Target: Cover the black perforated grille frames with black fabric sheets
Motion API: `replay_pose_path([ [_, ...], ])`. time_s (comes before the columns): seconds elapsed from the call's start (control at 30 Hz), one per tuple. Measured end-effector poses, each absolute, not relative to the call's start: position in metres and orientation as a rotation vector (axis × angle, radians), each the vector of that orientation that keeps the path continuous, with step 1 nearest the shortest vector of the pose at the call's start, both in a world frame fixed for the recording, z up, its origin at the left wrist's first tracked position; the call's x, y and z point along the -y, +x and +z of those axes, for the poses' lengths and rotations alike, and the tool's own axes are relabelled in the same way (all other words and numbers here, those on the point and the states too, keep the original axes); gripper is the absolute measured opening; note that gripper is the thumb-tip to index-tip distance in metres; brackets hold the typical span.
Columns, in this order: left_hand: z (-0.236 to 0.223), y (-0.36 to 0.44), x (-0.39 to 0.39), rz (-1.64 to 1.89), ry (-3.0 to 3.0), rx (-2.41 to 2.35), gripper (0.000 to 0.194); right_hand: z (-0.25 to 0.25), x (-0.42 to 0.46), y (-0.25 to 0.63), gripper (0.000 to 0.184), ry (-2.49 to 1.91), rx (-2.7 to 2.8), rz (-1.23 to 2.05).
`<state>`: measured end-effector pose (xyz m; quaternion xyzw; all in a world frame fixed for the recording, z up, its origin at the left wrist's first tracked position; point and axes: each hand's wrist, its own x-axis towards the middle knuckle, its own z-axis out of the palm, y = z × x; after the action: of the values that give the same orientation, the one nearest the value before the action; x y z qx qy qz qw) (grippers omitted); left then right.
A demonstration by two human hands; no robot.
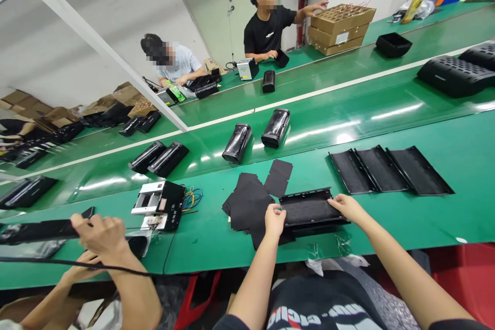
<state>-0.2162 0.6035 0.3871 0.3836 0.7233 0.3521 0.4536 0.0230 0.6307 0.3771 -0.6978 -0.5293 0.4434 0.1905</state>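
In front of me is a black, shallow plastic housing panel with raised long edges. My left hand pinches its left end, thumb and fingers together. At its right end my right hand grips the corner, with the thumb on top. Something dark shows under the panel, but I cannot tell what. Left of it lie thin black sheets in a loose fan, with one separate black sheet behind. Three similar black panels rest side by side to the right.
A small black-and-white machine with coloured wires stands left, beside a co-worker's hands holding a dark part. Glossy black units stand on the green conveyor. Across it, people sit near stacked cardboard trays. Clear plastic scraps lie near me.
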Motion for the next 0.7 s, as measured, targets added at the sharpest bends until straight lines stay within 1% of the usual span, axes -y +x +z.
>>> replay_pose_path([
  [0.17, 0.411, -0.227, -0.596, 1.006, 0.895, -1.668, 0.027, 0.4, -0.624, 0.017, 0.027, -1.816, 1.375, 1.336],
  [0.33, 0.448, -0.23, -0.589, 1.229, 0.876, -1.54, 0.027, 0.436, -0.62, 0.013, 0.028, -1.658, 1.237, 1.395],
  [0.5, 0.475, -0.23, -0.588, 1.301, 0.882, -1.486, 0.034, 0.466, -0.619, 0.012, 0.028, -1.552, 1.219, 1.347],
  [0.7, 0.49, -0.229, -0.587, 1.364, 0.872, -1.458, 0.034, 0.484, -0.616, 0.014, 0.029, -1.476, 1.148, 1.351],
])
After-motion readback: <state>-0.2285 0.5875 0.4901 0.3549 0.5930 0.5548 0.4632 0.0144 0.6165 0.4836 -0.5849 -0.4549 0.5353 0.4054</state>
